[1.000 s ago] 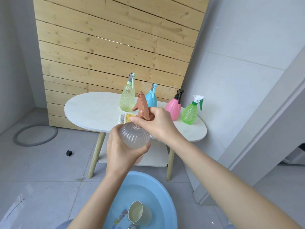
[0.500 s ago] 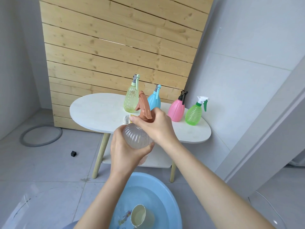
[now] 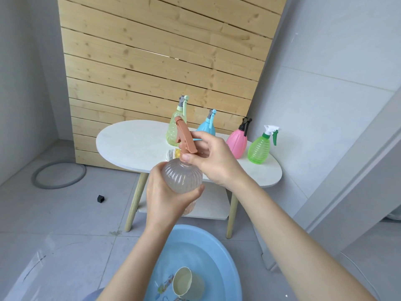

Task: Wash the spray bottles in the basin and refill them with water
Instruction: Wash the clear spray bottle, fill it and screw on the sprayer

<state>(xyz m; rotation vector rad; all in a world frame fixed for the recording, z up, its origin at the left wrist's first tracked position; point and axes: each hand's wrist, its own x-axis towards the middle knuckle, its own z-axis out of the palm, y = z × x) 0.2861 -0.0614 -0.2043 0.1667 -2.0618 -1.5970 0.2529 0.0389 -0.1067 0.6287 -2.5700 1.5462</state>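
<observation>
Head view.

Hands. Grasps the clear bottle (image 3: 182,177) round its ribbed body with the left hand (image 3: 165,198): back of hand toward the camera, fingers curled round the left side, thumb across the lower right. Clamps the brown spray head (image 3: 185,139) at the bottle neck with the right hand (image 3: 217,161): thumb on the collar, fingers curled over the far side. Both forearms reaching up from the lower edge, the right one on a long diagonal. Bottle held upright in mid-air, spray head leaning up and to the left, clear of every surface.

Edges and room. Below the hands, at the lower edge: blue basin (image 3: 230,266) on the floor, with water inside and a cream cup (image 3: 186,285) lying on its side. Beyond the hands: white oval table (image 3: 130,142) on wooden legs, with a lower shelf (image 3: 214,205). Open tabletop to the left. Along the back and right, in a row: yellow bottle (image 3: 173,129), blue bottle (image 3: 207,127), pink bottle (image 3: 237,142), green bottle (image 3: 259,151), all upright and apart. Sponge (image 3: 172,154) near the yellow bottle, partly hidden by the spray head. Right end of the table close to the wall (image 3: 325,94).

Surface and room. Grey tiled floor (image 3: 65,224), with a grey ring (image 3: 35,178) toward the left wall and a small black block (image 3: 101,198) between ring and table. Slatted wood panel (image 3: 162,61) behind the table.
</observation>
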